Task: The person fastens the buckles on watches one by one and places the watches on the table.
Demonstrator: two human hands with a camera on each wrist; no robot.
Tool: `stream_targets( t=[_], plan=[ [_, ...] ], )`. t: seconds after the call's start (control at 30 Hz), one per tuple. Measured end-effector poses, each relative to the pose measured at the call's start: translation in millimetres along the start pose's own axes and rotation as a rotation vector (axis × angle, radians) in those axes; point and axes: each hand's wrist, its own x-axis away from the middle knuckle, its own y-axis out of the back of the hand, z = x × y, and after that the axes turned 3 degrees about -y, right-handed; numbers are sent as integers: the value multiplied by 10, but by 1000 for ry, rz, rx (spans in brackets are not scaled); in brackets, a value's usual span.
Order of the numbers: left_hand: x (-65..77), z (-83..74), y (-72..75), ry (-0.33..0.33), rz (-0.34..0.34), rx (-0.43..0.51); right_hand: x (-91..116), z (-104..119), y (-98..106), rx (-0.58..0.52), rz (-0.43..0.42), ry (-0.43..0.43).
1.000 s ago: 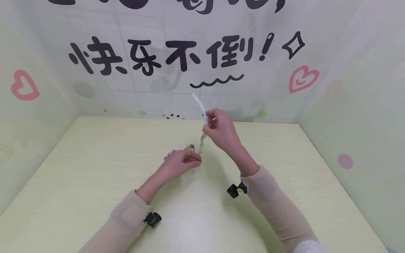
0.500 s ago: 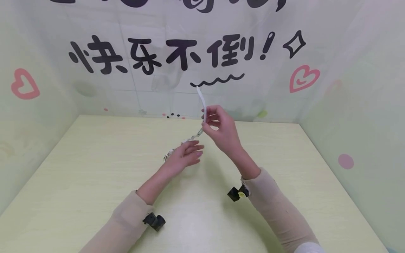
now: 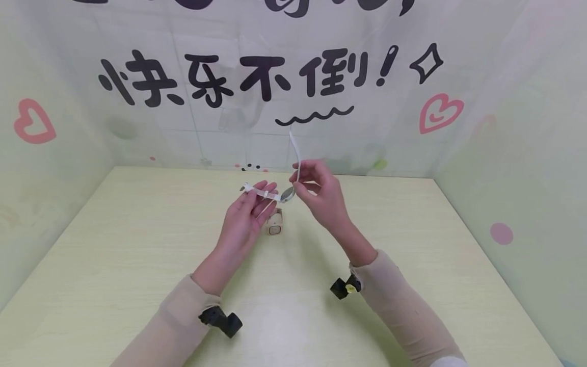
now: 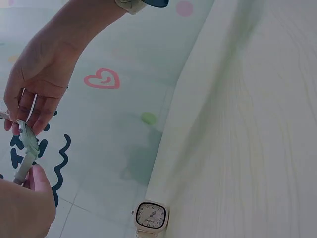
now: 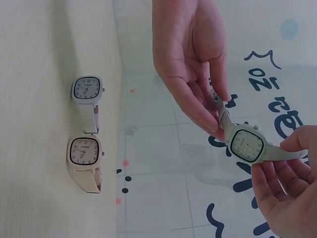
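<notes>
A wristwatch with a pale strap and rounded-square case (image 5: 247, 144) is held up above the table between both hands. My right hand (image 3: 323, 196) pinches one strap half close to the case; that strap's free end (image 3: 294, 143) sticks upward. With thumb and fingers, my left hand (image 3: 243, 216) holds the other strap half (image 5: 224, 116), near the buckle. The dial faces the right wrist camera. Below the held watch, a beige wristwatch (image 3: 274, 222) stands on the table; the right wrist view shows it (image 5: 84, 153) beside a whitish wristwatch (image 5: 87, 90). My left hand hides that one in the head view.
A light wooden tabletop (image 3: 137, 244) reaches back to a printed curtain wall (image 3: 220, 137) with lettering. Side curtains (image 3: 513, 168) close in the left and right. A small black camera (image 3: 222, 321) sits on each sleeve.
My left hand has turned and risen, and now holds the buckle-side strap. That half of the watch has swung up to the left, away from hanging down. My right hand keeps its pinch, nearly still.
</notes>
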Motion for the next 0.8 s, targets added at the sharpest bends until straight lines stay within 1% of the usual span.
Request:
stream_targets(
  t=[0.13,0.27,0.47,0.7,0.8],
  plan=[
    [2,-16,24,-56,-25,27,15,-21,-16,-7,8,-9],
    [1,-26,46,-112,-30,21,31,-36,-26,0,18,-7],
    [14,-58,53,-174,0,19,56,-64,-35,53,39,-11],
    [35,-106,57,-242,34,65,75,-113,-39,121,81,3],
    [46,-107,68,-271,42,46,84,-133,-51,146,101,15]
  ],
)
